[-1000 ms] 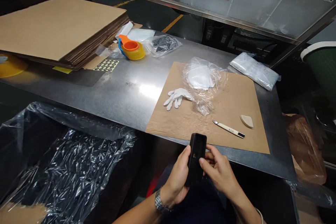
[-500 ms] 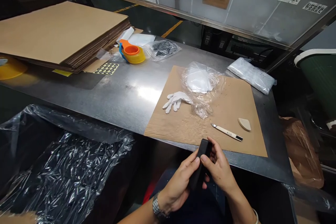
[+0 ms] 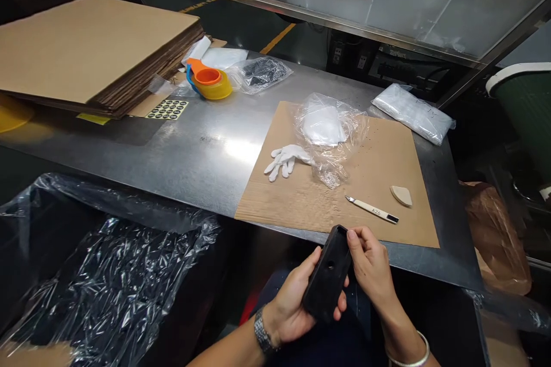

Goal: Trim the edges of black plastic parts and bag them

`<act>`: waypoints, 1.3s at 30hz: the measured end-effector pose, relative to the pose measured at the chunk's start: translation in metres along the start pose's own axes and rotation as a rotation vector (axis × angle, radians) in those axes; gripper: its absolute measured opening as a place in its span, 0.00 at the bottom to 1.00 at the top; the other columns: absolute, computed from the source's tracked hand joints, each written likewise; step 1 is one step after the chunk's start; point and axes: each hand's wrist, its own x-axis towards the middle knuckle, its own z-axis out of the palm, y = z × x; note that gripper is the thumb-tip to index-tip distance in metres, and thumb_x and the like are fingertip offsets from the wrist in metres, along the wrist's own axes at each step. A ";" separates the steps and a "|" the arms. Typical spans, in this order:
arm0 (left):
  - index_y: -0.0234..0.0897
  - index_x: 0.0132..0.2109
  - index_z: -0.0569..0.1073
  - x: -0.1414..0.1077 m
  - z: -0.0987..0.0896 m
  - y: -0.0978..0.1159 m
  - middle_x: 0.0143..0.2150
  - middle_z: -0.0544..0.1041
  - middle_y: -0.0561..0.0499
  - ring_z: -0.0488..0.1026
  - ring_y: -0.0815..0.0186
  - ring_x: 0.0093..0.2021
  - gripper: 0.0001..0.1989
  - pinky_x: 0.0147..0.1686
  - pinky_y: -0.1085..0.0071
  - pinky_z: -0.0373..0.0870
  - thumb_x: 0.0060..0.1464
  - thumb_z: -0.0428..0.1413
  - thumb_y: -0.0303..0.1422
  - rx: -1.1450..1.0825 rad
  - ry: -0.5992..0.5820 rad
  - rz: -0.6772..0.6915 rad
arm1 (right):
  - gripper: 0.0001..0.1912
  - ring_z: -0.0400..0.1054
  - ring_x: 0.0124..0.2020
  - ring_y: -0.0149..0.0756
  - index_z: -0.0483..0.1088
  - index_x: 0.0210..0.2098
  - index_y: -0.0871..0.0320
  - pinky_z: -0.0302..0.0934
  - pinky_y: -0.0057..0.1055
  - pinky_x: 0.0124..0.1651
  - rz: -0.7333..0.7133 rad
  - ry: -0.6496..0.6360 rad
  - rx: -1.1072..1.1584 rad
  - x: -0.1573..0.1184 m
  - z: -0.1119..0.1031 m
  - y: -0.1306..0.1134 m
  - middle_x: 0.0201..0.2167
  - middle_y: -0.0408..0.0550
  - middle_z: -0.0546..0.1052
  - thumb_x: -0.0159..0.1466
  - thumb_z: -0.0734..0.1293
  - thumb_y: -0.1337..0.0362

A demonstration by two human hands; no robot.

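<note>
A long black case-like part [image 3: 329, 275] with a raised rim and a small round hole in its hollow face is tilted over my lap, just off the table's front edge. My left hand [image 3: 297, 301] wraps around its lower left side, with fingertips showing at the right edge. My right hand [image 3: 370, 264] pinches the rim near the upper right corner, thumb on the inside. Beyond them, on a cardboard sheet [image 3: 275, 206], lie a white-handled trimming knife [image 3: 372, 210] marked A26 and a beige wedge-shaped pad [image 3: 401, 196].
A white glove [image 3: 287, 160] and a clear plastic bag [image 3: 329, 152] with white contents rest on the cardboard. Stacked cardboard [image 3: 94, 51], an orange-yellow tape dispenser [image 3: 210, 81] and bagged items [image 3: 264, 73] occupy the table's far left. A plastic-lined bin [image 3: 107, 275] stands at lower left.
The black part has turned so its hollow face and hole show. My right hand has shifted from its side to the upper right rim. The view has moved slightly.
</note>
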 end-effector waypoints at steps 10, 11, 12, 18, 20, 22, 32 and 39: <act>0.24 0.35 0.74 0.000 0.000 0.000 0.31 0.72 0.43 0.71 0.66 0.20 0.31 0.16 0.75 0.67 0.62 0.34 0.44 0.016 0.040 0.025 | 0.18 0.62 0.17 0.26 0.66 0.38 0.57 0.54 0.23 0.19 0.053 -0.040 0.031 -0.001 0.001 -0.001 0.19 0.39 0.69 0.64 0.57 0.49; 0.24 0.34 0.74 0.000 0.000 0.000 0.30 0.73 0.43 0.71 0.66 0.20 0.31 0.16 0.75 0.67 0.62 0.35 0.45 0.028 0.041 0.031 | 0.19 0.62 0.17 0.27 0.66 0.38 0.57 0.54 0.23 0.19 0.063 -0.044 0.038 -0.002 0.001 0.000 0.19 0.39 0.68 0.64 0.56 0.48; 0.25 0.35 0.74 0.000 0.000 -0.001 0.30 0.73 0.43 0.71 0.66 0.20 0.31 0.17 0.75 0.66 0.62 0.36 0.45 0.051 0.048 0.047 | 0.19 0.63 0.17 0.27 0.65 0.39 0.57 0.55 0.23 0.19 0.069 -0.056 0.050 -0.004 0.002 0.001 0.20 0.40 0.69 0.64 0.56 0.48; 0.38 0.50 0.71 0.003 0.002 -0.001 0.52 0.72 0.46 0.67 0.61 0.53 0.18 0.51 0.70 0.65 0.56 0.53 0.42 0.425 0.212 0.483 | 0.37 0.68 0.25 0.34 0.49 0.60 0.58 0.63 0.30 0.27 -0.030 -0.152 0.007 0.001 0.004 0.010 0.32 0.47 0.74 0.58 0.64 0.48; 0.38 0.53 0.70 0.010 0.000 0.003 0.58 0.66 0.47 0.55 0.60 0.61 0.21 0.61 0.68 0.50 0.55 0.55 0.42 0.546 0.232 0.579 | 0.35 0.70 0.30 0.37 0.52 0.59 0.59 0.64 0.32 0.32 -0.059 -0.095 -0.115 0.019 0.002 0.010 0.37 0.51 0.74 0.58 0.63 0.48; 0.39 0.57 0.65 0.019 -0.004 0.009 0.60 0.62 0.46 0.52 0.59 0.63 0.26 0.62 0.64 0.47 0.54 0.55 0.43 0.623 0.222 0.620 | 0.33 0.70 0.41 0.43 0.55 0.57 0.61 0.64 0.35 0.41 -0.080 -0.052 -0.311 0.044 0.002 0.006 0.44 0.56 0.73 0.59 0.62 0.49; 0.36 0.58 0.62 0.053 -0.038 0.049 0.58 0.61 0.41 0.63 0.55 0.53 0.27 0.48 0.64 0.63 0.54 0.53 0.43 0.876 0.506 0.884 | 0.12 0.71 0.30 0.47 0.71 0.34 0.59 0.58 0.35 0.31 -0.230 -0.086 -0.756 0.139 0.022 -0.026 0.26 0.57 0.76 0.62 0.60 0.58; 0.37 0.52 0.68 0.076 -0.050 0.068 0.45 0.69 0.42 0.67 0.61 0.33 0.25 0.27 0.68 0.66 0.51 0.52 0.48 0.866 0.588 1.059 | 0.12 0.67 0.37 0.34 0.69 0.36 0.61 0.62 0.36 0.42 -0.347 -0.082 -0.704 0.258 0.025 -0.044 0.36 0.47 0.73 0.65 0.59 0.59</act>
